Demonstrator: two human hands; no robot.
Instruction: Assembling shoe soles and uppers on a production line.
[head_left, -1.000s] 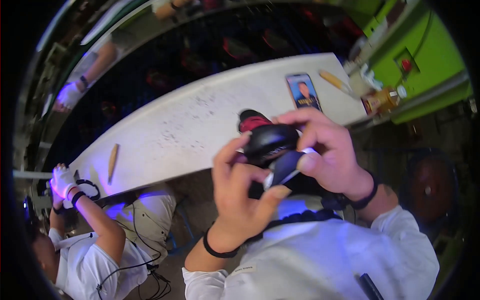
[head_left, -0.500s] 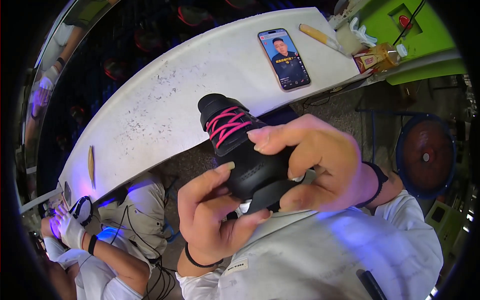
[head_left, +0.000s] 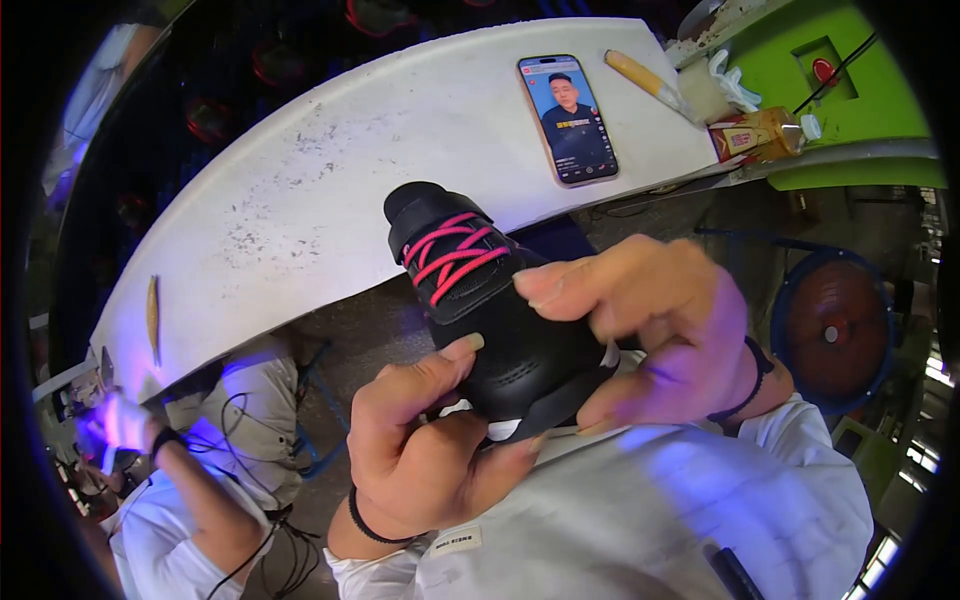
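A black shoe [head_left: 510,365] with crossed pink laces [head_left: 460,262] is held in front of my chest, its toe end towards me and its collar over the table's near edge. My left hand [head_left: 415,440] grips the toe end from the left, with one fingertip on top and others along the lower edge. From the right, my right hand [head_left: 665,325] is closed on the other side of the toe. A loose black flap [head_left: 552,405] hangs along the toe edge between my hands. Something white shows beneath that edge; its kind is unclear. The shoe's underside is hidden.
On the curved white table [head_left: 330,190] lie a phone [head_left: 570,125], a wooden-handled tool [head_left: 640,75] and a pointed brown stick [head_left: 153,320]. A bottle [head_left: 765,135] lies beside a green machine [head_left: 790,70]. A co-worker's gloved hand [head_left: 125,425] is at left, a round fan [head_left: 835,330] at right.
The shoe has turned slightly, its collar shifting left. My right hand has moved a little right, and more of the black flap shows. The co-worker's gloved hand has changed position.
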